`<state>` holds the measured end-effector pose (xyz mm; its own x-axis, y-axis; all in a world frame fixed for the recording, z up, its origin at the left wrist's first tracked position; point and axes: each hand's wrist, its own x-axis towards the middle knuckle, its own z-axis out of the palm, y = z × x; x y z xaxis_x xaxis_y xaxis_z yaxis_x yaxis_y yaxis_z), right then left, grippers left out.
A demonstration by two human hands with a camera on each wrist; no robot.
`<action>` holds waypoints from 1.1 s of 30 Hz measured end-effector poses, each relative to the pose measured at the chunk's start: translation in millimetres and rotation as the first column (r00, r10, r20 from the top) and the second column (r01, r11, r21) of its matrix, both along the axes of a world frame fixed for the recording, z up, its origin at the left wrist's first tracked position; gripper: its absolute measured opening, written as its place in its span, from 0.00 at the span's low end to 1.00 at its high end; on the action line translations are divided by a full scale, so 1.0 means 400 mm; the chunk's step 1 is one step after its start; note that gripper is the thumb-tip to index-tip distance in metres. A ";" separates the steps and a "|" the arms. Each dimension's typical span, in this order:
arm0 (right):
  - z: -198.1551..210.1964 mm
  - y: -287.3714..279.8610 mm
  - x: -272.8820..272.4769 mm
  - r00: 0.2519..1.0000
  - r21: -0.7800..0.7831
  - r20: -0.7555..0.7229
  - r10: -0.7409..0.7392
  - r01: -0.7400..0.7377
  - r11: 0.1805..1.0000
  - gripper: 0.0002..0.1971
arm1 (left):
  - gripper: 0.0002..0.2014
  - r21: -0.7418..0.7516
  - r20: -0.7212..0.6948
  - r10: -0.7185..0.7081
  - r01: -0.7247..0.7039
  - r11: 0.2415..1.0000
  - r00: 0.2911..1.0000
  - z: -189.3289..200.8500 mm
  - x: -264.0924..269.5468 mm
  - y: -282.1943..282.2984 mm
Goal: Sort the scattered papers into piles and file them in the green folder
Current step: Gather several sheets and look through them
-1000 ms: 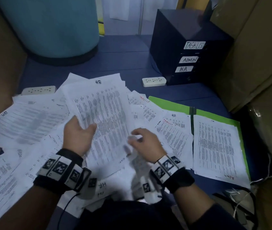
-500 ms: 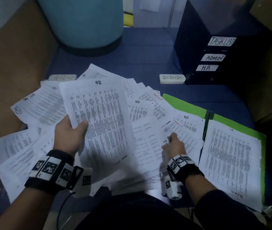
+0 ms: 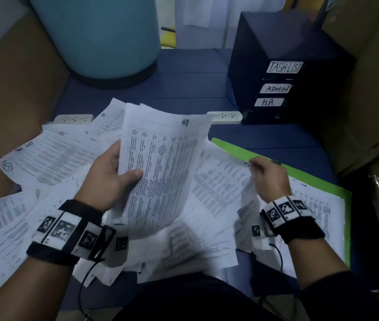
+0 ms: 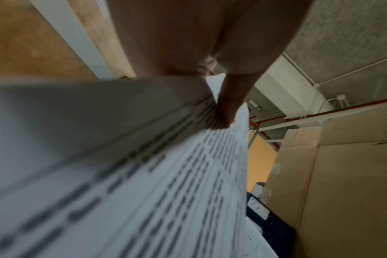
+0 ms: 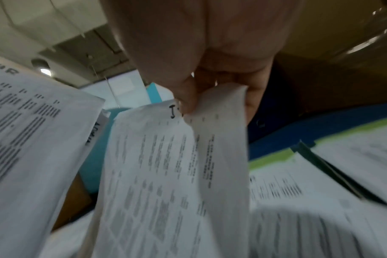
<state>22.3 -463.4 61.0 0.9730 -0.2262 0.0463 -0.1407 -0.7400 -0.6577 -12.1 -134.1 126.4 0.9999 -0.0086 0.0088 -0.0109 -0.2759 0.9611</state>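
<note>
Green folder (image 3: 235, 147) lying open toward the right edge of the blue surface (image 3: 184, 89), one printed sheet on its right half, loose sheets overlapping its left half. Scattered papers (image 3: 45, 158) fanned across the left and middle, too overlapped to count. Left hand (image 3: 112, 174) gripping a raised sheaf (image 3: 160, 163), thumb across the print; sheet count unclear. Right hand (image 3: 269, 177) pinching the top corner of one sheet (image 5: 166, 165) just beside the folder's spine. Best done by reading the handwritten heading before adding the sheet to the sheaf, and lifting gently to avoid dragging neighbours. Farther back: two white power strips (image 3: 224, 117), one dark file box (image 3: 283, 72) bearing three labels, one teal drum (image 3: 96, 35).
</note>
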 end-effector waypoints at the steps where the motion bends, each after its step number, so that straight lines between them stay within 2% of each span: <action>1: 0.027 -0.015 0.007 0.999 0.019 0.042 0.011 -0.012 1.000 0.08 | 0.23 0.000 -0.009 -0.050 0.050 0.999 0.999 0.015 0.006 -0.010; 5: 0.114 -0.062 0.032 0.987 0.065 0.156 0.038 -0.049 0.997 0.07 | 0.19 -0.078 0.017 -0.198 0.199 0.977 0.980 0.060 0.032 -0.033; 9: 0.169 -0.101 0.046 0.964 0.080 0.265 0.003 -0.026 0.996 0.09 | 0.18 -0.205 0.034 -0.227 0.229 0.952 0.973 0.099 0.056 -0.020; 13: 0.199 -0.102 0.050 0.954 0.206 0.267 0.134 -0.193 0.959 0.09 | 0.17 -0.154 0.051 -0.211 0.216 0.964 0.976 0.098 0.076 -0.045; 17: 0.246 -0.067 0.029 0.927 0.367 0.245 0.284 -0.359 0.858 0.14 | 0.20 -0.066 0.027 -0.199 0.201 0.977 0.980 0.067 0.065 -0.098; 20: 0.275 -0.055 0.011 0.896 0.401 0.242 0.374 -0.443 0.802 0.13 | 0.22 -0.022 0.026 -0.139 0.140 0.990 0.990 0.038 0.057 -0.120; 23: 0.262 -0.052 0.009 0.917 0.569 0.259 0.303 -0.399 0.719 0.07 | 0.24 -0.051 0.053 0.003 0.000 0.999 0.999 0.023 0.052 -0.132; 25: 0.230 -0.045 0.008 0.951 0.759 0.235 0.201 -0.309 0.573 0.14 | 0.24 -0.108 0.075 0.096 -0.087 0.990 0.993 0.022 0.046 -0.129; 26: 0.206 -0.038 0.006 0.959 0.802 0.209 0.191 -0.280 0.528 0.18 | 0.22 -0.122 0.083 0.137 -0.127 0.984 0.987 0.021 0.043 -0.125; 28: 0.156 -0.005 -0.010 0.958 0.803 0.138 0.251 -0.257 0.538 0.24 | 0.19 -0.144 0.075 0.197 -0.185 0.972 0.978 0.019 0.039 -0.120; 30: 0.122 0.043 -0.025 0.957 0.766 0.091 0.275 -0.243 0.595 0.21 | 0.17 -0.156 0.073 0.227 -0.213 0.964 0.971 0.014 0.037 -0.117; 32: 0.126 0.094 -0.027 0.977 0.704 0.104 0.185 -0.203 0.680 0.14 | 0.16 -0.112 0.107 0.259 -0.247 0.963 0.960 0.014 0.036 -0.113; 33: 0.140 0.115 -0.025 0.984 0.679 0.123 0.132 -0.181 0.712 0.14 | 0.16 -0.096 0.131 0.278 -0.267 0.959 0.952 0.018 0.034 -0.106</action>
<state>12.2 -417.2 116.9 0.9979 -0.0646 0.0002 -0.0057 -0.0919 -0.9958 1.7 -176.5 133.5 0.9525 0.2701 0.1407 -0.0833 -0.2131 0.9735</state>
